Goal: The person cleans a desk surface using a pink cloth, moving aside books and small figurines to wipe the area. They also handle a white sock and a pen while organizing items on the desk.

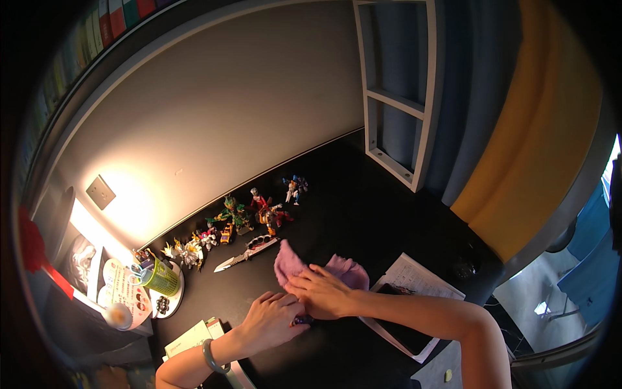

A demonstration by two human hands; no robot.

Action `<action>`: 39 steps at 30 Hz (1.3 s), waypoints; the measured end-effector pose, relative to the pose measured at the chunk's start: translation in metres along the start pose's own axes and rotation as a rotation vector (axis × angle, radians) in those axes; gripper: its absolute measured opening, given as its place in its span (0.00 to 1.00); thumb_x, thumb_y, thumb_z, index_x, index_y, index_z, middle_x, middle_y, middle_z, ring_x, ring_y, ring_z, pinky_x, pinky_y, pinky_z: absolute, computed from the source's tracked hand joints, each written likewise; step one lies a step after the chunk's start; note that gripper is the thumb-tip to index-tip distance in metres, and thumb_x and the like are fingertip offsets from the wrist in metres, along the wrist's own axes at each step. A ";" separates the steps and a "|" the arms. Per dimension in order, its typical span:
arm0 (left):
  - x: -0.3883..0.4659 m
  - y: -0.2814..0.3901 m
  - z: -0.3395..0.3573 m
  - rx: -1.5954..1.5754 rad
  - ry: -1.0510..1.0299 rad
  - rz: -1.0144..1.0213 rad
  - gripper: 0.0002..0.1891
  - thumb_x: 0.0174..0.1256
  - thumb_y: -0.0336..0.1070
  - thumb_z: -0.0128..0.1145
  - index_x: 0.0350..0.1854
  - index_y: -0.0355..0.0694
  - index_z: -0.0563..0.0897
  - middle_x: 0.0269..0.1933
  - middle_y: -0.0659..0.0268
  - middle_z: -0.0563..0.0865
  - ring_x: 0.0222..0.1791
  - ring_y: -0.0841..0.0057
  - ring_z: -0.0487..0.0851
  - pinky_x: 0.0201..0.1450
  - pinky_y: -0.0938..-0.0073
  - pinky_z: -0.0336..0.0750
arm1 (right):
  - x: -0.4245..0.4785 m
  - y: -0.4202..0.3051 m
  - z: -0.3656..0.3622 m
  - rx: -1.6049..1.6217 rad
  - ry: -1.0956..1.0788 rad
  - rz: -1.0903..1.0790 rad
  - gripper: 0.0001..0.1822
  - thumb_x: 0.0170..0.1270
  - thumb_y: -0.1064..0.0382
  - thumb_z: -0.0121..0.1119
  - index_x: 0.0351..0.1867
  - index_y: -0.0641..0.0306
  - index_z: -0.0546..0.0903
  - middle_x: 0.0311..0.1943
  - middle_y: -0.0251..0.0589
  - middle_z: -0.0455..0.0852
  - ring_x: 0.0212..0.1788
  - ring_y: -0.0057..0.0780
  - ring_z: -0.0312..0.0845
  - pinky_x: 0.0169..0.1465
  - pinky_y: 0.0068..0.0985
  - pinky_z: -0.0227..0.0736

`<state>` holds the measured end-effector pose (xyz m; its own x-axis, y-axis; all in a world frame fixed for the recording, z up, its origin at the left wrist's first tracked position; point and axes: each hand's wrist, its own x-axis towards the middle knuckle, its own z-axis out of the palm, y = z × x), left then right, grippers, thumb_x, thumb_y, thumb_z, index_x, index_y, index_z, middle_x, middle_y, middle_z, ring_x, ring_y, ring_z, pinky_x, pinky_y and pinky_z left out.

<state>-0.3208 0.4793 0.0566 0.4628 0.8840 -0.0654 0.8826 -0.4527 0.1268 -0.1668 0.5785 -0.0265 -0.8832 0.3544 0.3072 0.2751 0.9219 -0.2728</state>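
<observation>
My left hand, with a bangle on its wrist, is curled around a small dark purple object. Most of that object is hidden by my fingers, so its kind cannot be told. Right beside it, my right hand grips a pink cloth; its folds stick out behind my fingers on both sides. The two hands meet above the black desk. A toy folding knife with a finger-ring handle lies beyond my left hand.
Several toy robot figures stand along the wall. At left are a green mesh pen cup, a lit lamp and papers. A dark phone lies on papers under my right forearm. A white frame stands behind.
</observation>
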 end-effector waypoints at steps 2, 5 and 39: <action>-0.002 0.002 -0.003 0.015 -0.017 0.023 0.16 0.56 0.51 0.64 0.41 0.46 0.84 0.43 0.68 0.84 0.46 0.67 0.82 0.54 0.66 0.74 | 0.005 0.006 -0.006 0.139 0.011 0.014 0.17 0.60 0.61 0.54 0.50 0.63 0.81 0.54 0.45 0.81 0.56 0.39 0.74 0.62 0.41 0.64; -0.005 0.001 0.001 -0.024 0.061 0.056 0.17 0.60 0.51 0.61 0.45 0.46 0.82 0.43 0.65 0.83 0.45 0.66 0.84 0.54 0.66 0.74 | 0.029 0.057 -0.010 0.464 0.245 0.065 0.11 0.61 0.64 0.56 0.40 0.62 0.86 0.39 0.44 0.87 0.42 0.41 0.82 0.54 0.31 0.73; -0.031 -0.023 -0.002 -0.543 -0.051 -0.107 0.14 0.65 0.41 0.60 0.48 0.40 0.79 0.44 0.59 0.82 0.38 0.63 0.86 0.41 0.65 0.81 | 0.139 0.221 -0.032 0.445 0.647 0.746 0.13 0.67 0.64 0.47 0.42 0.64 0.83 0.31 0.41 0.87 0.38 0.31 0.83 0.47 0.28 0.75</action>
<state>-0.3558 0.4622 0.0576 0.3882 0.9090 -0.1518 0.7616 -0.2237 0.6081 -0.2170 0.8361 -0.0151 -0.1467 0.9380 0.3140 0.3828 0.3465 -0.8564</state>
